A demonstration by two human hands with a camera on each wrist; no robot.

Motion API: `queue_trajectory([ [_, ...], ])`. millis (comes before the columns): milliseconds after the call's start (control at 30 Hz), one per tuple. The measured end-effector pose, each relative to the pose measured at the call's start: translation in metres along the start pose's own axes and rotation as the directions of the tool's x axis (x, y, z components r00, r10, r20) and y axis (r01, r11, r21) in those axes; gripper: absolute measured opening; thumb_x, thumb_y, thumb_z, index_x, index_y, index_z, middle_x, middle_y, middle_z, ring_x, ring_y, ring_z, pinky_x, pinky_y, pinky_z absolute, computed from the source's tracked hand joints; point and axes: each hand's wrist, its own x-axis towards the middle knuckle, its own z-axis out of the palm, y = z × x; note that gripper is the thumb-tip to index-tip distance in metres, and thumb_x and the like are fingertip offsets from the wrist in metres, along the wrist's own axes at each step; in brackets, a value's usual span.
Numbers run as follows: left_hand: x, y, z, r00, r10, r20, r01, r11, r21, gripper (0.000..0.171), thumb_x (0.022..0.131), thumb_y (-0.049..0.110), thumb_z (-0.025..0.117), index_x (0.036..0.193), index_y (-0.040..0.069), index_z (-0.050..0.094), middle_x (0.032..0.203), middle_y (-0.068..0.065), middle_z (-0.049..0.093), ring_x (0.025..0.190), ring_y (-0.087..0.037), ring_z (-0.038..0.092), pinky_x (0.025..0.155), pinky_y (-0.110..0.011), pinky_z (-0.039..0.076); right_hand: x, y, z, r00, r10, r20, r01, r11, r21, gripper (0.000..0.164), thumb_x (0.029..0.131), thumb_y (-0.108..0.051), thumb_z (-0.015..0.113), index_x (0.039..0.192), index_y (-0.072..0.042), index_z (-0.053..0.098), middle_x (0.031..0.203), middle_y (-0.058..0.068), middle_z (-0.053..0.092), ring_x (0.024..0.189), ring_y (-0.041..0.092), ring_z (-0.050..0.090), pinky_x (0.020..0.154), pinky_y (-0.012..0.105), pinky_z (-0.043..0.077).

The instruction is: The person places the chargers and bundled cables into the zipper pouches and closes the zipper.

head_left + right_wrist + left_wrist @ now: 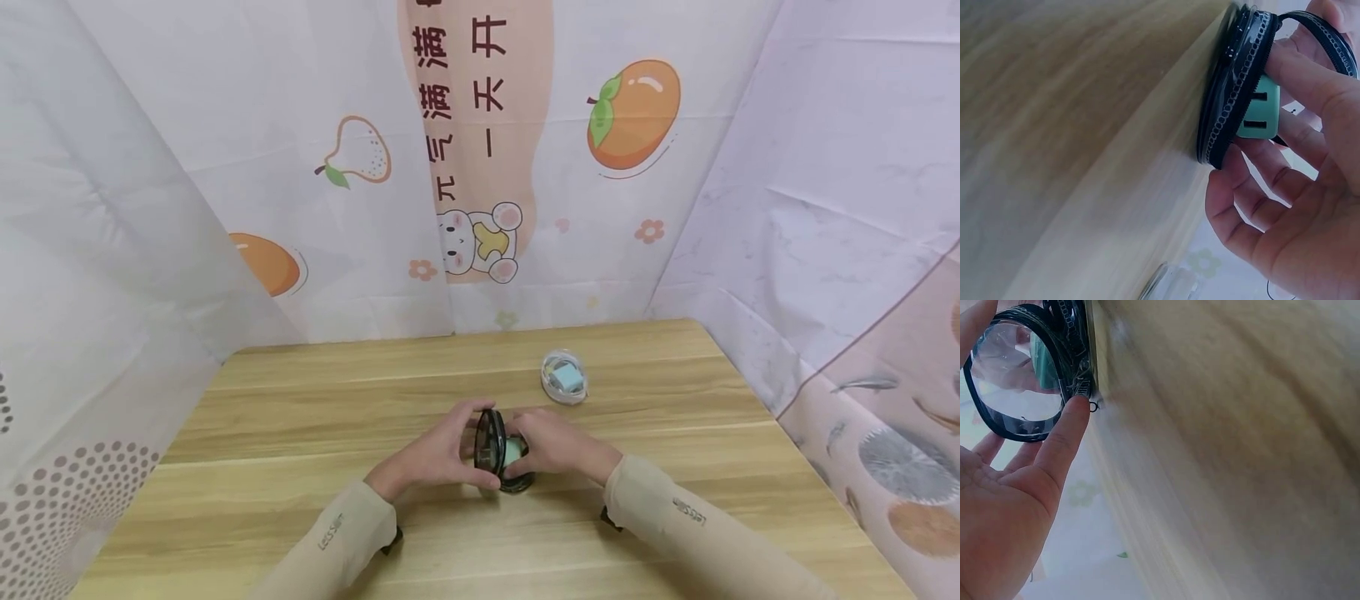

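A small round clear pouch [489, 443] with black zipper trim lies unzipped on the table, its lid raised on the left side. My left hand [438, 450] spans that lid, thumb at the near edge and fingers at the far edge. In the left wrist view, a fingertip touches the zipper trim close to the tabletop. Within the pouch sits a mint-green charger block [1259, 115], two slots showing on its face. My right hand [558, 446] pinches the block between thumb and fingers, other fingertips right at the pouch's lower rim.
Farther back on the wooden table [337, 392], to the right, lies a second round clear pouch [551, 392] with white trim and a pale blue block [566, 377] in it. Printed cloth [360, 275] hangs behind the table and along both sides.
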Motion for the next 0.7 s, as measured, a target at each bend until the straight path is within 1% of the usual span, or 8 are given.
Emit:
queue_trajectory([
  [133,-0.002,-0.001,-0.001,1.0,0.0,-0.003,0.0,1.0,-0.021,0.106,0.079,0.027,0.09,0.159,0.015,0.022,0.159,-0.011,0.027,0.141,-0.03,0.037,0.107,-0.042,0.045,-0.003,0.002,0.002,0.999,-0.021,-0.03,0.02,1.0,-0.018,0.033,0.077,-0.032,0.09,0.1,-0.013,0.075,0.088,-0.004,0.062,0.074,0.006,0.053,0.065,0.024,0.048],
  [200,-0.004,-0.002,-0.002,1.0,-0.014,-0.011,0.013,0.999,-0.041,0.103,0.081,0.028,0.088,0.159,0.016,0.022,0.161,-0.013,0.024,0.143,-0.032,0.035,0.107,-0.044,0.045,-0.004,0.002,0.003,0.999,-0.03,-0.036,0.029,0.999,-0.035,0.033,0.079,-0.034,0.088,0.102,-0.014,0.075,0.09,-0.003,0.063,0.077,0.006,0.056,0.068,0.025,0.051],
  [267,-0.006,-0.002,-0.003,0.999,-0.035,-0.023,0.034,0.998,-0.047,0.099,0.084,0.03,0.086,0.159,0.017,0.022,0.161,-0.015,0.025,0.142,-0.032,0.036,0.105,-0.046,0.046,-0.006,0.002,0.004,0.999,-0.03,-0.033,0.028,0.999,-0.042,0.035,0.081,-0.037,0.087,0.105,-0.015,0.074,0.096,-0.001,0.066,0.083,0.008,0.06,0.074,0.027,0.054],
  [367,-0.008,0.001,-0.004,0.996,-0.072,-0.048,0.073,0.997,0.016,0.092,0.088,0.039,0.08,0.159,0.018,0.024,0.158,-0.016,0.032,0.137,-0.033,0.045,0.104,-0.05,0.047,-0.009,0.001,0.002,0.999,-0.017,-0.031,0.017,1.0,-0.015,0.039,0.082,-0.037,0.085,0.112,-0.015,0.073,0.107,0.001,0.069,0.095,0.012,0.064,0.085,0.032,0.055],
  [467,-0.01,0.003,-0.005,0.992,-0.109,-0.064,0.114,0.99,0.085,0.087,0.093,0.045,0.073,0.159,0.015,0.026,0.155,-0.018,0.038,0.13,-0.033,0.053,0.101,-0.05,0.049,-0.015,0.0,-0.004,0.999,-0.023,-0.041,0.024,0.999,0.035,0.044,0.086,-0.028,0.083,0.123,-0.01,0.069,0.117,0.005,0.069,0.106,0.017,0.064,0.092,0.036,0.054],
  [567,-0.011,0.005,-0.005,0.985,-0.151,-0.081,0.157,0.984,0.079,0.081,0.096,0.044,0.069,0.157,0.008,0.03,0.15,-0.021,0.043,0.124,-0.034,0.057,0.095,-0.046,0.053,-0.022,0.0,-0.013,0.998,-0.012,-0.059,0.016,0.996,0.082,0.045,0.093,-0.014,0.075,0.134,-0.001,0.061,0.121,0.01,0.069,0.108,0.021,0.066,0.091,0.037,0.055],
  [600,-0.01,0.005,-0.005,0.982,-0.167,-0.083,0.172,0.984,0.052,0.08,0.097,0.042,0.069,0.156,0.006,0.031,0.148,-0.022,0.045,0.122,-0.034,0.059,0.091,-0.045,0.055,-0.023,0.001,-0.016,0.998,-0.001,-0.061,0.007,0.995,0.097,0.044,0.096,-0.011,0.07,0.136,0.002,0.059,0.119,0.011,0.069,0.107,0.022,0.066,0.088,0.037,0.056],
  [700,-0.009,0.006,-0.005,0.975,-0.209,-0.08,0.207,0.978,-0.027,0.077,0.098,0.034,0.07,0.155,0.0,0.032,0.139,-0.024,0.052,0.111,-0.033,0.064,0.081,-0.043,0.059,-0.026,0.002,-0.021,0.997,0.058,-0.057,-0.048,0.987,0.155,0.04,0.105,-0.015,0.057,0.14,0.005,0.055,0.119,0.013,0.07,0.105,0.025,0.068,0.085,0.039,0.057],
])
